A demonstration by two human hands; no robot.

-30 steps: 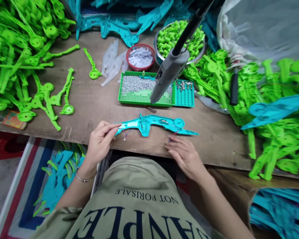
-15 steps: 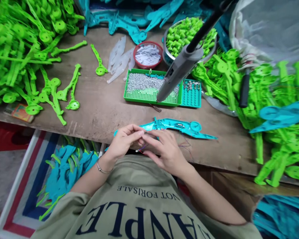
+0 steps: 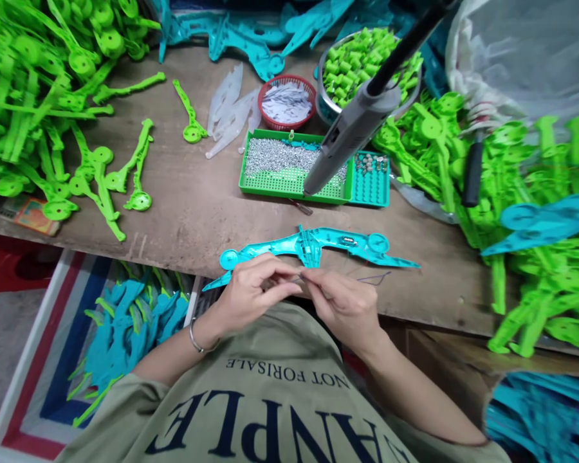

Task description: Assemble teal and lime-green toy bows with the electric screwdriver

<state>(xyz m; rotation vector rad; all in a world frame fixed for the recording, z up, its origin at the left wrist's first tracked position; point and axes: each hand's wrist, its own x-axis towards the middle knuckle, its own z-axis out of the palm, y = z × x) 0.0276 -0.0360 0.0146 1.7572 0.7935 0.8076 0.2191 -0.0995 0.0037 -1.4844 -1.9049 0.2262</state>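
My left hand (image 3: 257, 292) and my right hand (image 3: 343, 303) meet just in front of my shirt, thumb and finger of each pinched together at the fingertips. Between them are thin wires (image 3: 376, 279); a loose dark strand trails out to the right past my right hand. What exactly sits at the fingertips is too small to make out. Right behind my hands, a blue bow-shaped plastic half-shell (image 3: 284, 247) lies on the table with its ribbed inner side up. A small metallic part (image 3: 348, 242) rests in its right arm. My left hand covers a bit of its lower left edge.
A grey electric screwdriver (image 3: 340, 141) hangs over a green tray (image 3: 294, 194) of screws. Behind stand a red basket (image 3: 285, 122) of white strips and a metal bowl (image 3: 322, 96) of green pieces. Green plastic parts (image 3: 24, 96) are heaped left and right.
My hands have shifted slightly right and lower, with the right hand now turned into a pinch. More of the blue half-shell's left end shows. The wire's loose end has moved right.
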